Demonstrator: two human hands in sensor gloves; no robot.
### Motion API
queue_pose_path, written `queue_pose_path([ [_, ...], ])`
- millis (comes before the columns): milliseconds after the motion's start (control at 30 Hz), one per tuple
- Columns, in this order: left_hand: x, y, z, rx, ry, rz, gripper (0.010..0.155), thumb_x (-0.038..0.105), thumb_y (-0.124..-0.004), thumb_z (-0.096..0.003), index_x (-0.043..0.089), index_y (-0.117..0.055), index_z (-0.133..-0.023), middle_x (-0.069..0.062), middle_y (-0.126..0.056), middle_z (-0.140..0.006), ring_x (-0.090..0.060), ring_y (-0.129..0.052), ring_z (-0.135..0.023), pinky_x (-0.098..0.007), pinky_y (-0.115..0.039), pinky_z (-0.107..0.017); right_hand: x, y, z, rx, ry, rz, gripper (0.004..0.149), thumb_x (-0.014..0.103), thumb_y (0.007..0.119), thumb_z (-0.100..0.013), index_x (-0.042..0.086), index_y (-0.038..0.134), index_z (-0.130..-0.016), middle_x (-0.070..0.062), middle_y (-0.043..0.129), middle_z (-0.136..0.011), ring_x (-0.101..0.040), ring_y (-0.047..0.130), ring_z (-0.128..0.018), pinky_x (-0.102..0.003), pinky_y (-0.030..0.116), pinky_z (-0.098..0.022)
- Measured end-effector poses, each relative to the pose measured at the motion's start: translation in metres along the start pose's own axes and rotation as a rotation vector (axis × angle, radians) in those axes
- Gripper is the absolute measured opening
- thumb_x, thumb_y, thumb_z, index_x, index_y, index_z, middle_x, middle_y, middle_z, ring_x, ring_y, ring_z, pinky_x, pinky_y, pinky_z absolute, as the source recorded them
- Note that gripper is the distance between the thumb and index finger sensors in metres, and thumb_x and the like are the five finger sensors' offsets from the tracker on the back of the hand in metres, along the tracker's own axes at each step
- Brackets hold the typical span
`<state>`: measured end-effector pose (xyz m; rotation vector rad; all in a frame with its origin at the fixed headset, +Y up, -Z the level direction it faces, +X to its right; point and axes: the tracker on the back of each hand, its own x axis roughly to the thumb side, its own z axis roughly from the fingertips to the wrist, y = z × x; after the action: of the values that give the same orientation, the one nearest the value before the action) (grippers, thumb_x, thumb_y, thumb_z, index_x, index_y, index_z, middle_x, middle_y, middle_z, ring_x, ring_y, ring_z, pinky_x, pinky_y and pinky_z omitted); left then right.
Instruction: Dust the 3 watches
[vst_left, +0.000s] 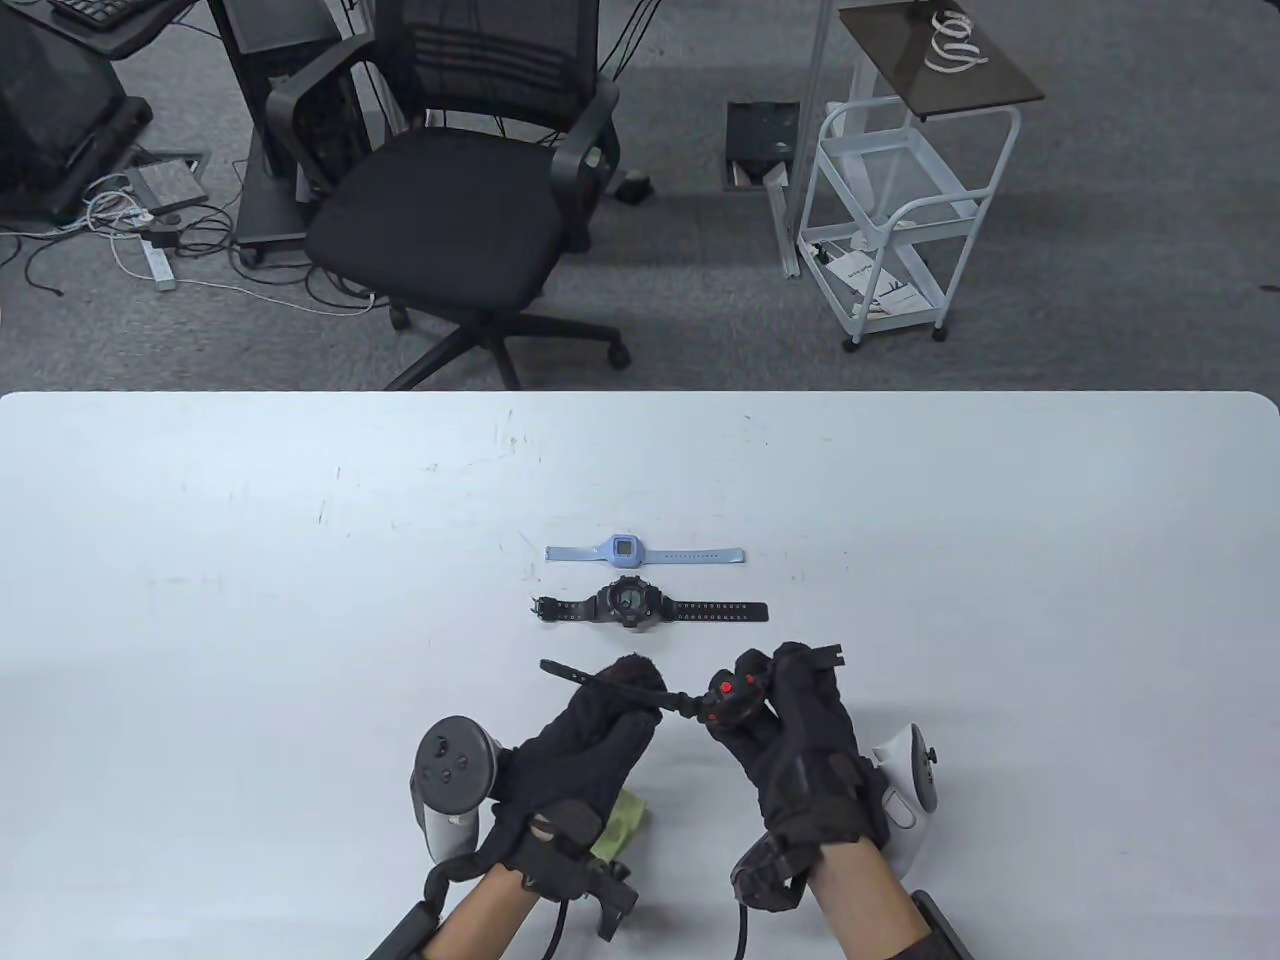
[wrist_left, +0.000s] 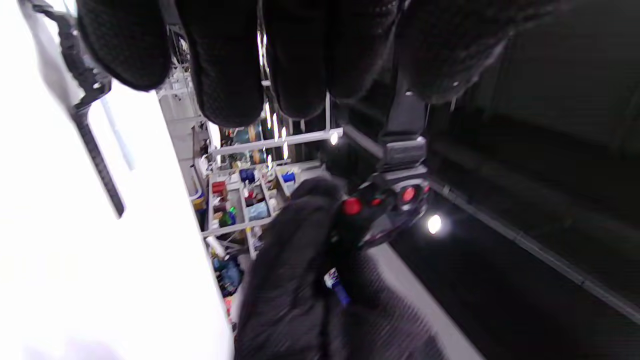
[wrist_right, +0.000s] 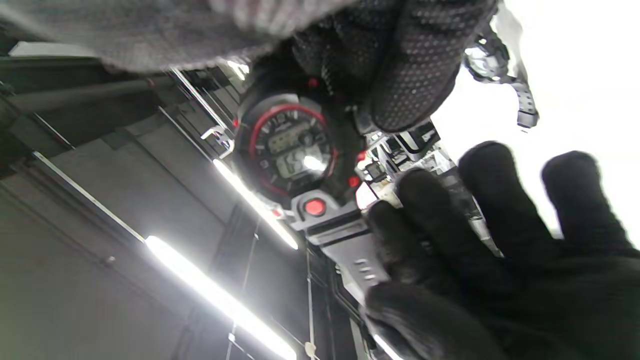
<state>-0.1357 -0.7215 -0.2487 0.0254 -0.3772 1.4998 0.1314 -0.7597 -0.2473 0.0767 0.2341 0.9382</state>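
Both hands hold the red-buttoned watch (vst_left: 728, 698) above the near part of the table (vst_left: 200, 560): the right hand (vst_left: 800, 740) grips its case, while the left hand (vst_left: 590, 740) has its fingers on the strap. A green cloth (vst_left: 620, 822) peeks from under the left hand. Whether this watch is being dusted yet I cannot tell; the black watch (vst_left: 630, 606) and blue watch (vst_left: 625, 551) lie flat just beyond, seemingly still waiting. Nothing blocks them; an office chair (vst_left: 470, 190) and white cart (vst_left: 900, 230) stand past the table.
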Motion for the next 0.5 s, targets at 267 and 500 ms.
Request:
queue_pose_path([
  [267, 0.024, 0.037, -0.003, 0.11, -0.077, 0.186, 0.042, 0.041, -0.081, -0.0545, 0.02, -0.085, -0.091, -0.01, -0.097, -0.091, -0.036, -0.104, -0.073, -0.064, -0.08, -0.06, -0.022, 0.022, -0.006, 0.22, 0.132, 0.198, 0.044, 0.045, 0.067, -0.071, 0.029, 0.051, -0.108, -0.005, 0.053, -0.115, -0.032, 0.068, -0.105, -0.052, 0.066, -0.077],
  [500, 0.052, 0.109, -0.001, 0.274, -0.094, 0.034, 0.044, 0.039, -0.078, -0.054, 0.01, -0.082, -0.087, -0.008, -0.104, -0.068, -0.023, -0.114, -0.042, -0.048, -0.095, -0.039, -0.02, 0.033, -0.008, 0.377, 0.125, 0.435, 0.065, 0.053, 0.067, -0.071, 0.023, 0.032, -0.117, -0.012, 0.039, -0.119, -0.043, 0.051, -0.108, -0.063, 0.054, -0.074],
])
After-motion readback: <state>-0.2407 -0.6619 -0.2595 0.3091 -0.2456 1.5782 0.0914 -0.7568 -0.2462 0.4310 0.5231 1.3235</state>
